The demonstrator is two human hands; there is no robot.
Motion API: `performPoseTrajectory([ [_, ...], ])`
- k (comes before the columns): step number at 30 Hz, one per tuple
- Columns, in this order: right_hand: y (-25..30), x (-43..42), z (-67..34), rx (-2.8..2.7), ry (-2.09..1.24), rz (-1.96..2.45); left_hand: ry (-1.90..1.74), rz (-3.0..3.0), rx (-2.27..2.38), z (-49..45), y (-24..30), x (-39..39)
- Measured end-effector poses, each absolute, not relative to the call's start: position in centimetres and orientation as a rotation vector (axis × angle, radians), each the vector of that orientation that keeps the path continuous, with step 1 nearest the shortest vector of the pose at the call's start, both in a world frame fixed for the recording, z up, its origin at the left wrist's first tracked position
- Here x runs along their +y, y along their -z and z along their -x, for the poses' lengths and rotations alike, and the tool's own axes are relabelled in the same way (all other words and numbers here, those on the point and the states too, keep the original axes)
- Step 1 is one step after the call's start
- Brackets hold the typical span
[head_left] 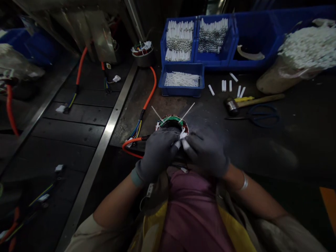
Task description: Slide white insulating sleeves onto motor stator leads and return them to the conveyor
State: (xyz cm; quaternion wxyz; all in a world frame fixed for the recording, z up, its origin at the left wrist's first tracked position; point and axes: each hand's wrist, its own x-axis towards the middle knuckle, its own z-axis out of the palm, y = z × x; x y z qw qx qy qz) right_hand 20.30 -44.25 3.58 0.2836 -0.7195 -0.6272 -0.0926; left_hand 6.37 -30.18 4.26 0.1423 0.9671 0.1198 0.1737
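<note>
1. Motor stator (172,123), wound with red and green wire, sits on the tabletop (296,147) directly before the person, toward the near edge, with white sleeves (158,113) sticking out of it.
2. Left hand (157,155), gray-gloved, is curled closed over the stator's near side, fingers on the white sleeves.
3. Right hand (206,152), also gloved, is closed against the left, pinching the same white sleeves.
4. Orange cable (150,94) with coloured leads lies just left of the stator.
5. Claw-less mallet (232,106) and scissors (262,116) lie to the right; blue bins (181,85) of white tubes line the far edge.
</note>
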Motion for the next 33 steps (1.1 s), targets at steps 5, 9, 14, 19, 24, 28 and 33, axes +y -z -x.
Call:
performPoseTrajectory([
  [5,-4.6,-37.7,-23.9,-2.009,-0.025,1.945,-0.511,-2.858,0.27,-6.8,-4.1,-30.6],
  [9,-4.1,-37.4,-25.1,-1.814,-0.208,1.883,-0.462,-2.869,0.311,-6.6,-4.9,-30.2],
  [14,-3.4,-45.6,-33.2,-1.234,0.035,2.154,-0.345,-2.924,0.061,-5.4,-5.2,-27.5],
  [19,-2.6,-50.3,-41.4,-1.02,-0.017,2.926,-0.437,-2.947,0.124,-5.3,-3.6,-27.9],
  [24,-2.8,-48.6,-40.8,-1.272,-0.031,2.94,-0.495,-2.934,0.2,-5.7,-2.6,-29.0],
  [28,-5.0,-49.4,-36.7,-1.354,-0.048,2.923,-0.551,-2.934,0.186,-5.4,-2.6,-29.0],
  [33,-8.9,-50.8,-26.1,-1.133,0.267,2.327,-0.496,-2.927,0.161,-5.3,-2.5,-29.2],
])
